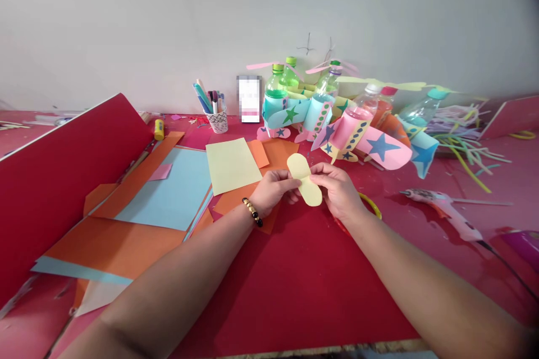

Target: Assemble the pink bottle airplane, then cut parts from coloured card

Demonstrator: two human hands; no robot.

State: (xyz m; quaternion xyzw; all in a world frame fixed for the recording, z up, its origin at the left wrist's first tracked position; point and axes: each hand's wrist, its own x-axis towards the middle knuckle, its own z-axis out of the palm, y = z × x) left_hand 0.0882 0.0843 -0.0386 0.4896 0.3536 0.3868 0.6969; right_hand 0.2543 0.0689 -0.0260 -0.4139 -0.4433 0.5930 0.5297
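Observation:
A pale yellow paper cutout [300, 166] with rounded ends and a crease across its middle is held up between my two hands. My left hand [275, 190], with a beaded bracelet [252, 213] at the wrist, pinches the left edge near the crease. From the other side, the thumb and fingers of my right hand [337, 188] grip the same cutout. Under and beside my right hand lie scissors with a yellow handle loop [373, 206] and a bit of red, mostly hidden by the hand. A pale yellow sheet [231, 165] rests just left of my hands.
Several bottle airplanes [357, 129] covered in coloured paper stand at the back right. A glue gun [446, 210] with a cord lies on the right. Blue paper [168, 190] and orange sheets [96, 241] spread leftward beside a raised red board [76, 174]. A pen cup [218, 122] stands behind.

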